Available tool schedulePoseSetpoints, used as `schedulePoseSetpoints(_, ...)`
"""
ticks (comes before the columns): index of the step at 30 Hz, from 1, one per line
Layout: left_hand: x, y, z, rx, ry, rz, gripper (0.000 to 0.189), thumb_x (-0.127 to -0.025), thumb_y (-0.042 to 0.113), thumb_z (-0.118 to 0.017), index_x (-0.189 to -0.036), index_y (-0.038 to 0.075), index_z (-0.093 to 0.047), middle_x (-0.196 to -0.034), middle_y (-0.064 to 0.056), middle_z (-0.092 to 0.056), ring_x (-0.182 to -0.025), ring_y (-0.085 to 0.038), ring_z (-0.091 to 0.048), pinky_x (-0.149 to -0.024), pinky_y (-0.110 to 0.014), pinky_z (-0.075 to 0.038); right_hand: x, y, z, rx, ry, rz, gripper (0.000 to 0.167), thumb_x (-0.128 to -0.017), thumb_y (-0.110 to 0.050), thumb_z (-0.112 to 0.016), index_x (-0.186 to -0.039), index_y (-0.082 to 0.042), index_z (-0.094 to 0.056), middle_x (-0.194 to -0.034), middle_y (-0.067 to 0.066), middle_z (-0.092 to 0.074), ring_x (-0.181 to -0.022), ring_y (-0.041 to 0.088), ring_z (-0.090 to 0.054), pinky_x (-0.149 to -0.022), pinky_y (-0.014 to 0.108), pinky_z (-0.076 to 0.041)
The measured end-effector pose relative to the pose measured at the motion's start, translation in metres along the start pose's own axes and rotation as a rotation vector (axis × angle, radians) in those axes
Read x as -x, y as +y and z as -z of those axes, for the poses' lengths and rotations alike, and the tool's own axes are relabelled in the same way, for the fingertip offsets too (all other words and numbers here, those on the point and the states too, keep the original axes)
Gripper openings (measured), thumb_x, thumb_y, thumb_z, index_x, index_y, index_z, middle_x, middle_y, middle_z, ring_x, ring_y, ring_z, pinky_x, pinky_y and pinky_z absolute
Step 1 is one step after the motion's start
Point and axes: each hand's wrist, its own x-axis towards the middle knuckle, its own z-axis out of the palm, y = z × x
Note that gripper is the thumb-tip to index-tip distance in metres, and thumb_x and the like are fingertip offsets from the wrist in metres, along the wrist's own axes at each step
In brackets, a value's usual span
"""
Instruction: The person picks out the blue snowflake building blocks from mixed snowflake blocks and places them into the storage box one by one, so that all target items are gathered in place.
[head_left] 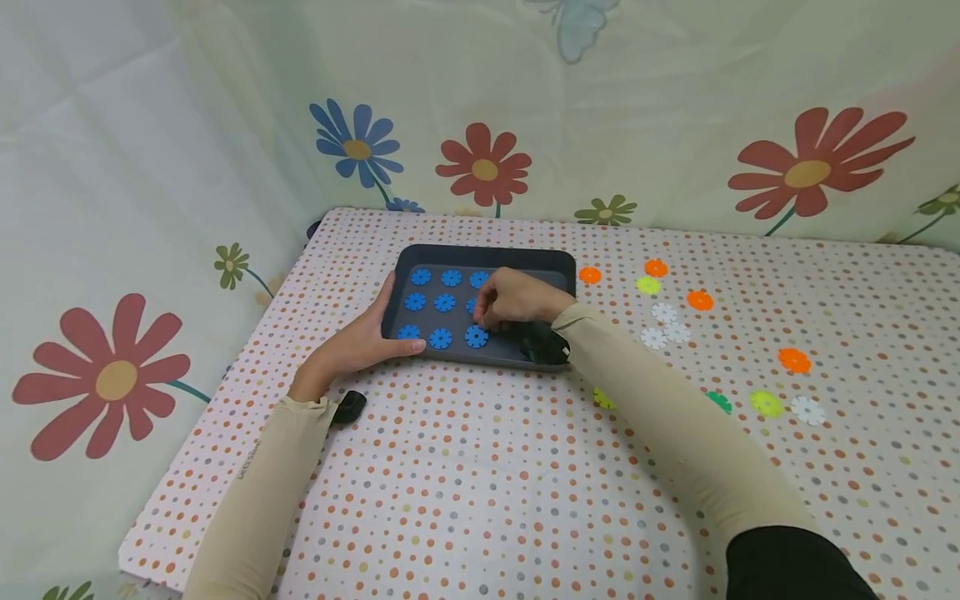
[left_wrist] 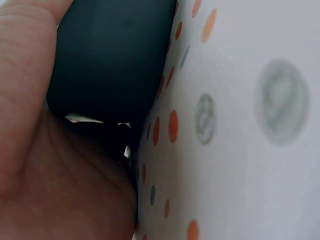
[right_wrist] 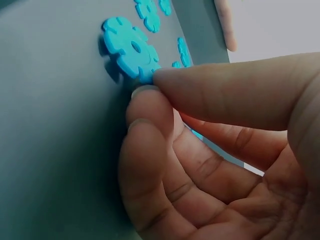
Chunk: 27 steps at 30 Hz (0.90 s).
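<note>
My left hand (head_left: 358,340) grips the front left corner of a dark grey baking tray (head_left: 487,257), thumb along the front rim and fingers on the left side. In the left wrist view the tray's outer wall (left_wrist: 115,55) lies close against the palm. Over the tray, my right hand (head_left: 525,298) pinches the edge of a blue notched plastic disc (right_wrist: 120,45) between thumb and index finger. That disc is at the front of the third column. Several more blue discs (head_left: 445,302) lie in rows in the tray; the right hand partly hides one.
Right of the tray are loose notched discs: orange (head_left: 701,300), yellow (head_left: 767,404), white (head_left: 654,337) and green (head_left: 720,402). One yellow disc (head_left: 603,398) is partly under the right forearm. A flowered curtain (head_left: 645,100) hangs behind the dotted tabletop (head_left: 450,483).
</note>
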Motion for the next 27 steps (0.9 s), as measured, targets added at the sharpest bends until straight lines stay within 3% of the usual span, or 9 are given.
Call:
schedulePoseSetpoints(8,-0.002,-0.001,-0.001,0.006,0.001,-0.002,0.133,-0.089,0.057,-0.081,-0.17,0.028,0.02,-0.178,-0.001,0.014,-0.163,-0.03,0.0,-0.126,-0.062,-0.016,0.006,-0.001,0.002,-0.041,0.008,0.007,0.008,-0.098,0.005,-0.071,-0.094,0.005,-0.077,-0.089,0.012,-0.075,-0.076,0.02,-0.07,-0.074,0.032,-0.061)
schedulePoseSetpoints(15,0.0,-0.001,-0.001,-0.004,0.002,0.005,0.132,-0.089,0.057,-0.081,-0.17,0.029,0.02,-0.178,-0.001,0.015,-0.163,-0.033,-0.001,-0.124,-0.065,-0.017,0.018,-0.002,0.007,-0.082,0.016,0.013,0.012,-0.103,-0.001,-0.07,-0.105,0.008,-0.078,-0.098,0.015,-0.077,-0.084,0.025,-0.076,-0.082,0.036,-0.062)
schedulePoseSetpoints(23,0.0,-0.001,0.0,-0.009,-0.001,0.003,0.132,-0.089,0.058,-0.081,-0.17,0.029,0.02,-0.177,-0.001,0.015,-0.163,-0.035,-0.001,-0.124,-0.066,-0.017,0.053,-0.003,0.017,-0.176,0.119,0.088,0.023,-0.107,-0.009,-0.067,-0.119,0.009,-0.074,-0.11,0.02,-0.077,-0.097,0.036,-0.075,-0.092,0.045,-0.06)
schedulePoseSetpoints(27,0.0,-0.001,0.0,-0.014,-0.007,0.01,0.132,-0.09,0.06,-0.08,-0.17,0.029,0.02,-0.177,0.001,0.015,-0.163,-0.035,-0.001,-0.124,-0.066,-0.017,0.079,0.0,0.022,-0.191,0.193,0.073,0.025,-0.107,-0.014,-0.068,-0.121,0.006,-0.075,-0.113,0.02,-0.077,-0.103,0.04,-0.073,-0.095,0.05,-0.058)
